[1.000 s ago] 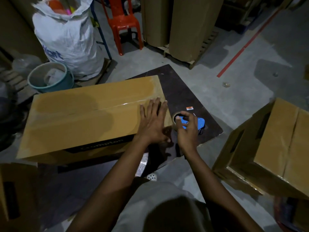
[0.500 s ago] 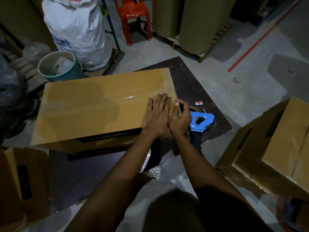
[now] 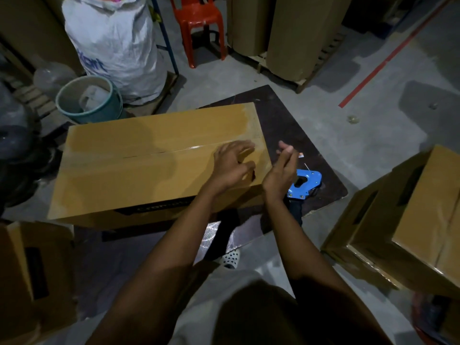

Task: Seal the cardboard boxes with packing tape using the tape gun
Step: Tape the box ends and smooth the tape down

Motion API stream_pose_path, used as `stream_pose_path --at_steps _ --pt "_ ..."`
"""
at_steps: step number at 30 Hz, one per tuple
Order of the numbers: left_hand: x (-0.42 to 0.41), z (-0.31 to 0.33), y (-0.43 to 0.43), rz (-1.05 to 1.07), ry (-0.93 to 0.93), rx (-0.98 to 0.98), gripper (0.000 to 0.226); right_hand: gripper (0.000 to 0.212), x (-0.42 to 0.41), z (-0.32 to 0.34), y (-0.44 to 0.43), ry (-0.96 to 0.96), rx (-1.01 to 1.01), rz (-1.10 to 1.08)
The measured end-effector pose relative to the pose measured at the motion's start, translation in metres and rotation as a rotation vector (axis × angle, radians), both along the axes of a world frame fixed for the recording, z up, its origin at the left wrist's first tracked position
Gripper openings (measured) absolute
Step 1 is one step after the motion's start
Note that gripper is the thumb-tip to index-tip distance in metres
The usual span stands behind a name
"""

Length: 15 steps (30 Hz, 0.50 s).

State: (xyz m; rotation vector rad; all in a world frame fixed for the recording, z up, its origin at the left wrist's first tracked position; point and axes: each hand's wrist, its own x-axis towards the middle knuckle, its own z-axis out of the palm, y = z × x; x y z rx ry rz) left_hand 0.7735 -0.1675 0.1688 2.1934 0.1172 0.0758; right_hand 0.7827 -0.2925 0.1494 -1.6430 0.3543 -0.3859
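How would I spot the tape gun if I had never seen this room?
Start at the large cardboard box lying mid-floor on a dark board. Just off its right end, on that board and partly behind the person's right hand, lies the tape gun. Its bright blue plate with a cut-out sets it apart from the brown cartons around it.

Dim and murky here, with the grey floor (image 3: 373,135) on the right catching the most light. A thin streak of glare runs along the tape (image 3: 199,147), and soft shadows pool across the cardboard box (image 3: 129,175). The left hand (image 3: 231,165) smears with motion blur. The corners sink to black and the edges bow outward.
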Motion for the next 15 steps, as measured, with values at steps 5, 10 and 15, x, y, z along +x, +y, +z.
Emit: stream_pose_path --at_steps 5,10,15 --pt "0.051 0.002 0.006 -0.008 -0.024 0.264 0.046 0.024 0.006 -0.012 0.01 0.112 -0.349 0.045" --pt "0.116 0.001 0.005 -0.142 0.119 0.526 0.069 0.021 0.004 -0.013 0.01 0.112 -0.409 0.016" --pt "0.174 0.016 0.0 -0.072 0.277 0.689 0.047 0.019 0.002 -0.011 0.013 0.131 -0.424 -0.014"
